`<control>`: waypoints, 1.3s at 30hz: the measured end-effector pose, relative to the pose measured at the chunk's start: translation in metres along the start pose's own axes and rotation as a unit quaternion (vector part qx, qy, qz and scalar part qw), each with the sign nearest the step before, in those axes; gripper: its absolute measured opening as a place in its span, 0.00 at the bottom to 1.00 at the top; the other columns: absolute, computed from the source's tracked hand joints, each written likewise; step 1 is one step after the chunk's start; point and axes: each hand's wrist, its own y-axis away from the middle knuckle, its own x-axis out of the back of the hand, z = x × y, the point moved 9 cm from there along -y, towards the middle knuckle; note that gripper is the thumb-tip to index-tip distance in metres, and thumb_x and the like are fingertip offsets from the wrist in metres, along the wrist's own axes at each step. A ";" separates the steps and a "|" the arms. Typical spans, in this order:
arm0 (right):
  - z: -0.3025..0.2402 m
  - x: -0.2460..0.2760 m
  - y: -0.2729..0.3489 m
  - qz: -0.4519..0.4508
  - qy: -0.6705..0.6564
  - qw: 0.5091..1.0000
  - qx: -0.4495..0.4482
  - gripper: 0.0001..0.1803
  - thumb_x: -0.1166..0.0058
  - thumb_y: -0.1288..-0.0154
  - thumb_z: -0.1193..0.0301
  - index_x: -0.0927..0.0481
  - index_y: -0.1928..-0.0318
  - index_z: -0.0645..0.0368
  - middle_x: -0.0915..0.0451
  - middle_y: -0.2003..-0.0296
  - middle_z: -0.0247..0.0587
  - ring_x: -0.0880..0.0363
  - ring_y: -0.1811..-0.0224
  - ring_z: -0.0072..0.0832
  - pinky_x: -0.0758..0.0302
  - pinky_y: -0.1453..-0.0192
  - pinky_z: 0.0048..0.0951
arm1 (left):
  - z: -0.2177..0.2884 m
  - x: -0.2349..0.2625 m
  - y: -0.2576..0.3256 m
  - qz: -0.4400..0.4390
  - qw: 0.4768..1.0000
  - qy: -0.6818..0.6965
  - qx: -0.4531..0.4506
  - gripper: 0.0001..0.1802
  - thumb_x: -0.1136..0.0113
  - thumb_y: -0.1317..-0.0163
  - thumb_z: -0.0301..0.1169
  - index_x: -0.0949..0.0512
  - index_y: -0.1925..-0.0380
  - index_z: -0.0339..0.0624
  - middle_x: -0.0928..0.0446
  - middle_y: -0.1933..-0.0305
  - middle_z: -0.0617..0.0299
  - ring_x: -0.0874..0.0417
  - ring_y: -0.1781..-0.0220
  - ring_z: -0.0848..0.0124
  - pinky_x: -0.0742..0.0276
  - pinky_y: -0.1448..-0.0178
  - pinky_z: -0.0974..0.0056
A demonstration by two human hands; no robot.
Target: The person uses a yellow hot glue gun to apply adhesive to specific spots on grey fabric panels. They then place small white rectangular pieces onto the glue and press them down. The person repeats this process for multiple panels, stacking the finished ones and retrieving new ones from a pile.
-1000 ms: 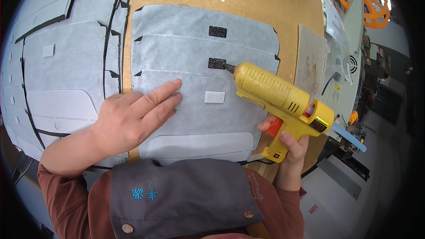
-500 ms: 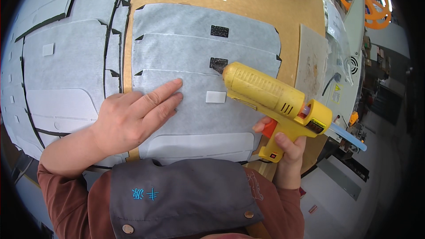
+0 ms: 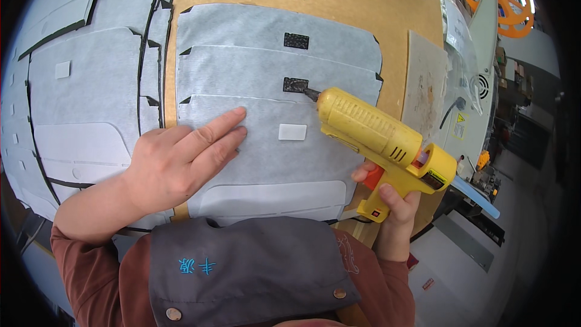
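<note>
While the yellow glue gun (image 3: 372, 124) is being gripped at near right by the right hand (image 3: 404, 206), the overlapping pale panels (image 3: 242, 72) are being touched at left by the flat, straight-fingered left hand (image 3: 175, 163). Beyond the white tab (image 3: 292, 132), the nozzle (image 3: 311, 94) is being held at the black patch's (image 3: 293, 85) right end, where glue could be smeared onto the panel by a slip or an overlong squeeze. Writing is being shown by blue apron embroidery (image 3: 196, 266), the gun's dark label (image 3: 434, 178) and, at far right, a yellow warning sticker (image 3: 460, 126).
</note>
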 end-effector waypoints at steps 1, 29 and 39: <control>0.000 0.000 0.000 0.001 -0.001 1.000 -0.001 0.33 0.45 0.39 0.77 0.37 0.34 0.69 0.22 0.52 0.56 0.19 0.50 0.40 0.23 0.42 0.40 | 0.000 0.000 0.000 -0.001 1.000 0.000 0.000 0.23 0.28 0.51 0.25 0.18 0.52 0.38 0.18 0.43 0.52 0.24 0.78 0.75 0.27 0.76 0.71; -0.006 -0.017 -0.016 0.016 0.031 0.999 -0.024 0.31 0.41 0.40 0.73 0.32 0.36 0.68 0.20 0.55 0.52 0.19 0.52 0.36 0.24 0.45 0.35 | -0.001 -0.001 0.002 -0.002 1.000 0.006 -0.004 0.22 0.27 0.53 0.25 0.18 0.54 0.38 0.18 0.44 0.51 0.24 0.79 0.76 0.28 0.78 0.71; -0.005 -0.009 -0.011 0.030 0.031 0.999 -0.013 0.31 0.43 0.39 0.73 0.34 0.36 0.69 0.20 0.55 0.54 0.19 0.52 0.38 0.24 0.45 0.37 | -0.001 0.000 0.001 -0.001 1.000 0.006 0.000 0.23 0.27 0.53 0.25 0.18 0.53 0.38 0.18 0.44 0.52 0.25 0.79 0.76 0.28 0.77 0.71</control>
